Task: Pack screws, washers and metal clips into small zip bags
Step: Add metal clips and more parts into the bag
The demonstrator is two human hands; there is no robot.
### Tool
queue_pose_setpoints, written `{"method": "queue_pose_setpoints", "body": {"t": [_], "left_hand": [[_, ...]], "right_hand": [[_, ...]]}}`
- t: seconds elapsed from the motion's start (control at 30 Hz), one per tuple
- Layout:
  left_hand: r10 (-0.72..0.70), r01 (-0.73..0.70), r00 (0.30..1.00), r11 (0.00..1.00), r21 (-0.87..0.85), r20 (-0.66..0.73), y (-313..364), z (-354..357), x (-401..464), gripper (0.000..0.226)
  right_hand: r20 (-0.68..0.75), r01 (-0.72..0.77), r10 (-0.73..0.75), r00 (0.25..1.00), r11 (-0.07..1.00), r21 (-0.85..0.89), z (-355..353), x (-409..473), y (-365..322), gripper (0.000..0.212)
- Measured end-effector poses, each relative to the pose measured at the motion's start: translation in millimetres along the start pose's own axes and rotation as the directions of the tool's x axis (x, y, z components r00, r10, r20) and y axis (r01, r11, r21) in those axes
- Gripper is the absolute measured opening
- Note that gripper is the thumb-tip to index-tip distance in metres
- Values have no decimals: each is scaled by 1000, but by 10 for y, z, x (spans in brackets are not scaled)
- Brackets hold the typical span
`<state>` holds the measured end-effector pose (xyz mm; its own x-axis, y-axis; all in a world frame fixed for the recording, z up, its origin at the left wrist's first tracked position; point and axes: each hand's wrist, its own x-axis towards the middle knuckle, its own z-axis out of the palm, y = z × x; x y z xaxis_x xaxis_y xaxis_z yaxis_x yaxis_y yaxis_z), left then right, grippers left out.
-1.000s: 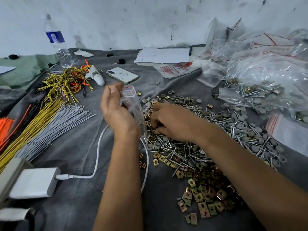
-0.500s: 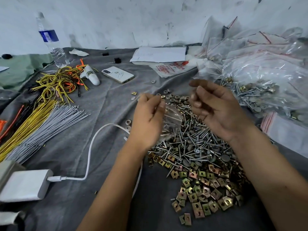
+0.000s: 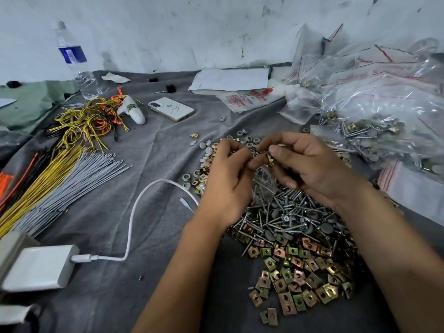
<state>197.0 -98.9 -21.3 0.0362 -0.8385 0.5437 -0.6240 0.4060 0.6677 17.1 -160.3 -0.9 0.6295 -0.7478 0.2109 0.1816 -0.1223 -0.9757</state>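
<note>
I see grey cloth (image 3: pixel 153 150) covering work surface. On it, centre right: heap of screws (image 3: pixel 292 212), brass-coloured metal clips (image 3: pixel 295 272) nearer me, grey washers (image 3: pixel 247 140) scattered beyond. Far right: pile of clear zip bags (image 3: pixel 384 97), some filled. Left: grey and yellow wire bundles (image 3: pixel 60 183), tangled yellow wires (image 3: pixel 81 121), water bottle (image 3: pixel 77 63). White phone (image 3: pixel 171 108), paper sheet (image 3: pixel 230 79), white charger (image 3: pixel 38 267) with cable (image 3: pixel 134 212).

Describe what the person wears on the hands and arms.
Nothing shows on either: the left hand and right hand are bare, with no gloves, rings or watch. Both forearms are uncovered to the frame's lower edge; no sleeve is in view.
</note>
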Motion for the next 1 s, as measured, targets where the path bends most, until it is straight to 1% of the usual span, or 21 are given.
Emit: {"method": "queue_pose_setpoints", "body": {"t": [0.07,0.13,0.2,0.27,0.3,0.37,0.43,0.53,0.7,0.77,0.83,0.87,0.9,0.93,0.97,1.0], "left_hand": [[9,-9,1000,1000,-2,0,5,2,12,33],[9,-9,1000,1000,-20,0,3,-9,13,36],[-6,5,1000,999,-33,-11,-1,-18,14,33],[-26,24,999,999,-47,-36,-8,-23,17,27],[-38,35,998,998,-55,-52,-7,-29,20,27],[-52,47,996,997,-67,-70,7,-42,22,29],[-45,41,997,997,-71,-61,35,-43,18,28],[-44,40,998,995,-90,-40,50,-39,17,27],[-57,53,998,992,-115,-37,22,-54,35,25],[-65,59,996,992,-115,-53,-1,-60,41,25],[-84,71,991,990,-120,-103,-26,-73,51,24],[-100,81,983,988,-130,-153,-33,-85,58,23],[-122,90,967,985,-149,-223,-40,-109,67,23],[-149,95,939,979,-180,-311,-32,-134,78,24],[-185,97,897,969,-229,-402,-37,-168,89,25],[-234,94,842,951,-295,-486,-38,-206,102,25]], "right_hand": [[-52,16,-19,998,998,-66,22,-1,-3,18],[-82,16,-24,996,994,-107,27,1,-12,22],[-87,18,-29,996,992,-126,26,3,-24,25],[-84,14,-29,996,983,-181,26,-4,-27,22],[-81,11,-31,996,971,-241,30,-7,-21,18],[-72,11,-44,996,912,-411,51,-9,17,7],[-70,13,-58,996,850,-527,87,-1,56,9],[-85,36,-97,992,840,-542,118,8,62,18],[-91,100,-168,982,859,-501,114,-16,34,15],[-122,111,-188,975,877,-468,111,-5,19,15],[-190,138,-227,955,909,-393,97,10,17,14],[-230,149,-245,942,918,-367,87,18,21,12],[-264,141,-254,931,913,-382,85,26,32,10],[-281,110,-262,923,881,-460,86,30,50,10],[-265,68,-271,925,807,-587,87,35,78,13],[-216,37,-270,938,699,-714,104,36,106,17]]}}
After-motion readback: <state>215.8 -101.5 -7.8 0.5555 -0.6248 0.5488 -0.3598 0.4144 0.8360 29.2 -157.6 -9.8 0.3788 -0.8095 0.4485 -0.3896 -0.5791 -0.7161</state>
